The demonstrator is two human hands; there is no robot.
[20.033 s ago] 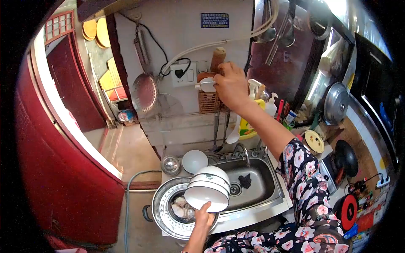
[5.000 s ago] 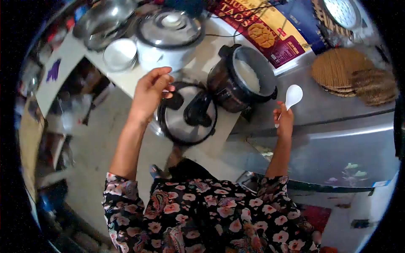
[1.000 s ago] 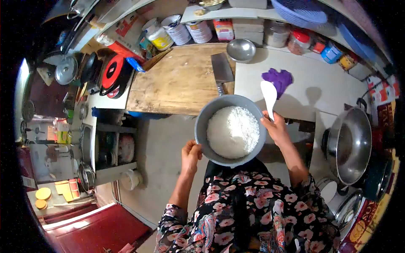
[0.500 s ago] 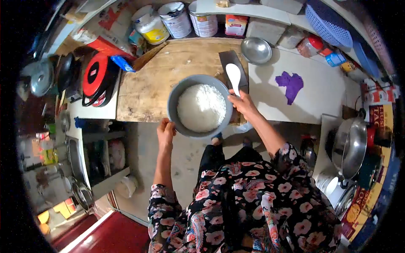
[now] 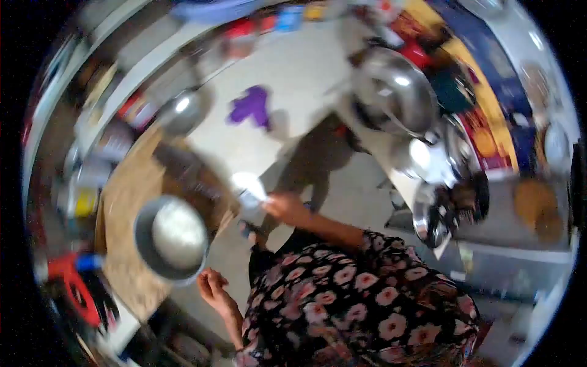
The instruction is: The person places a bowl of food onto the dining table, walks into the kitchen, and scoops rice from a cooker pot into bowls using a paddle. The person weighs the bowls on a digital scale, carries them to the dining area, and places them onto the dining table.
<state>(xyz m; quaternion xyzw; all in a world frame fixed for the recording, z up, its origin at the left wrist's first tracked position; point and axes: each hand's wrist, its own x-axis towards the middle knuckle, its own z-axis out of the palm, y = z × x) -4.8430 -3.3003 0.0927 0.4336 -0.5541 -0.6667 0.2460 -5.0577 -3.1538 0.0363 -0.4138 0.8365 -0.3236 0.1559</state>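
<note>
1. Since the earlier frame, the grey pot [image 5: 143, 243] had come away from between the two hands, and the right hand [image 5: 287, 208] had left its rim. The view had also turned, bringing more of the steel basin's side of the room into sight.
2. The pot stood over the wooden board [image 5: 125, 202], apparently resting on it, though motion blur made the contact hard to judge. White contents [image 5: 179, 234] lay inside, and its opening faced up.
3. The right hand's grip was closed on the handle of the white spoon [image 5: 247, 183]. The spoon's broad end pointed away from the body, beyond the board's edge and well apart from the pot.
4. The left hand [image 5: 214, 286] was at the pot's near rim, its fingers partly curled. I cannot tell whether that grip was closed on the rim or only just beside it.
5. A dark, broad blade [image 5: 183, 166] lay on the board, between the pot and the steel bowl [image 5: 182, 112].
6. The purple cloth [image 5: 251, 107] lay on the white desk [image 5: 312, 61], near the steel bowl.
7. On the other side of the room, the large steel basin [image 5: 397, 88] stood near a white bowl [image 5: 417, 153].
</note>
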